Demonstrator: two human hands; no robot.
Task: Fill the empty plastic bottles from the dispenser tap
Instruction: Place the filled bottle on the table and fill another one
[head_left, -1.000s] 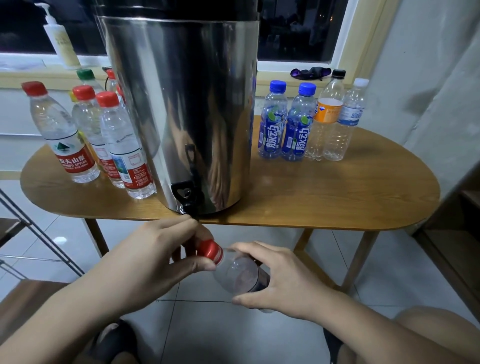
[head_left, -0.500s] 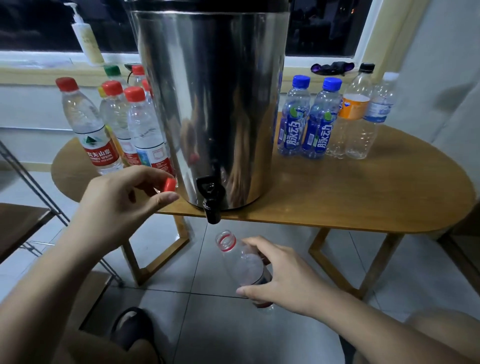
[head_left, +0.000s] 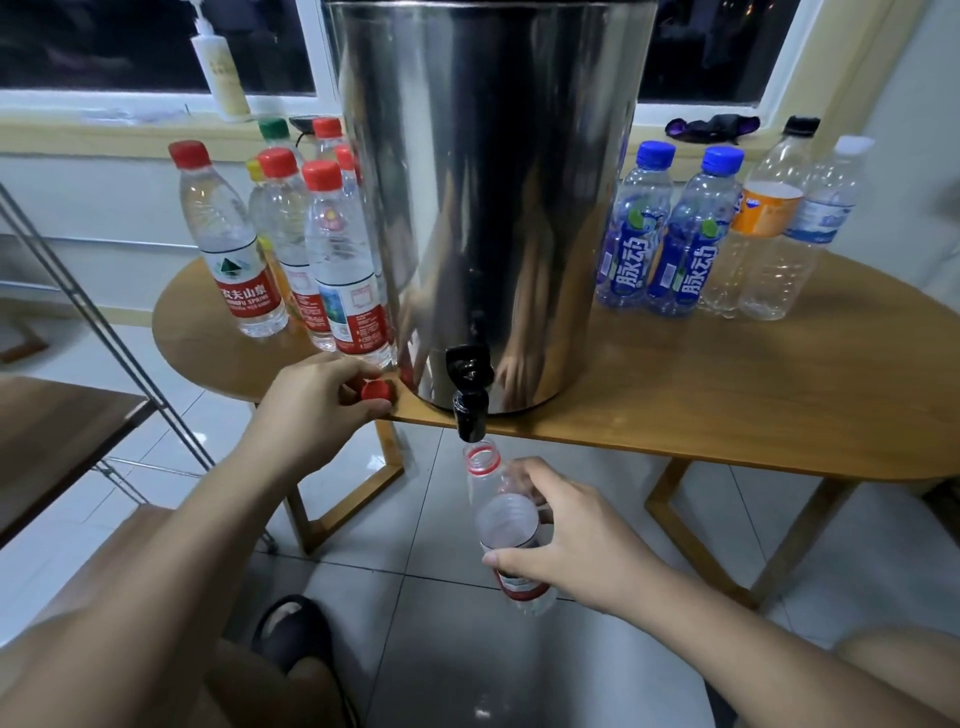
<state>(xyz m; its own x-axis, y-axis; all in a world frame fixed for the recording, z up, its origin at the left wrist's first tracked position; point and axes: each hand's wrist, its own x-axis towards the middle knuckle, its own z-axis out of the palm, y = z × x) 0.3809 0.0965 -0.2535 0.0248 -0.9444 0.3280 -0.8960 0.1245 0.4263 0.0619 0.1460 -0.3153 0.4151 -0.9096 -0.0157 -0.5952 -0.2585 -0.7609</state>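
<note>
Red cap (head_left: 376, 389) now off, pinched in left hand (head_left: 311, 410) at tabletop (head_left: 727, 405); right hand (head_left: 576, 540) grips bottle (head_left: 506, 519), raised under tap (head_left: 470, 410), ready to fill.

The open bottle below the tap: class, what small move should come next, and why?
Probably the left hand should set the red cap on the table, freeing itself for the tap. The right hand holds the uncapped bottle with its mouth just under that tap, and no water runs.

Home room; wooden table (head_left: 727, 389); tiled floor (head_left: 441, 649); pump bottle (head_left: 221, 73) on windowsill (head_left: 104, 132); slipper (head_left: 291, 634)
</note>
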